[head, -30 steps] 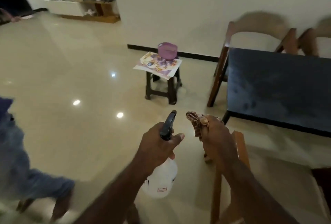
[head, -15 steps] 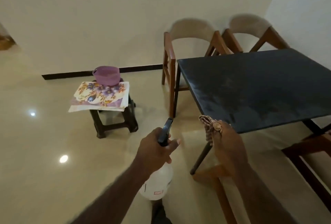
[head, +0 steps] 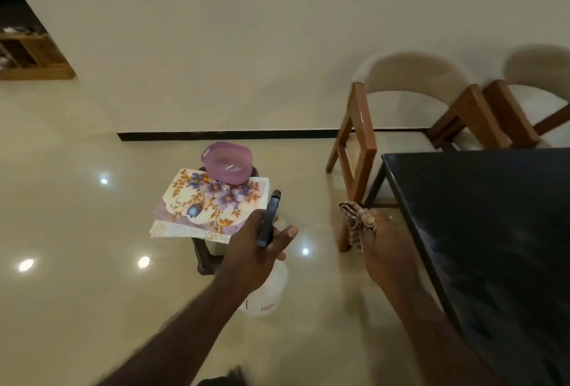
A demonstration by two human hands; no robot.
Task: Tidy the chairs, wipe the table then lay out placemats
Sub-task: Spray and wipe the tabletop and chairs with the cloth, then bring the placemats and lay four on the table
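Note:
My left hand (head: 256, 247) grips the black trigger head of a white spray bottle (head: 266, 291), which hangs below the hand. A bunched brown patterned cloth (head: 357, 220) is held in my right hand (head: 390, 247), just left of the black table (head: 493, 231). Floral placemats (head: 209, 207) lie stacked on a small dark stool (head: 206, 257) ahead of my left hand, with a purple plastic basket (head: 226, 162) on top of them. Two wooden chairs, the nearer chair (head: 398, 108) and the farther chair (head: 536, 99), stand with cream backs at the table's far side.
Glossy cream floor spreads to the left and in front, with ceiling lights reflected in it. A cream wall with a black skirting strip (head: 234, 135) runs behind the stool. A wooden shelf unit (head: 34, 62) sits at the far left.
The view has swung back left, so the table slid toward the right edge and the stool came to the centre. Both hands keep the same holds on the bottle and the cloth.

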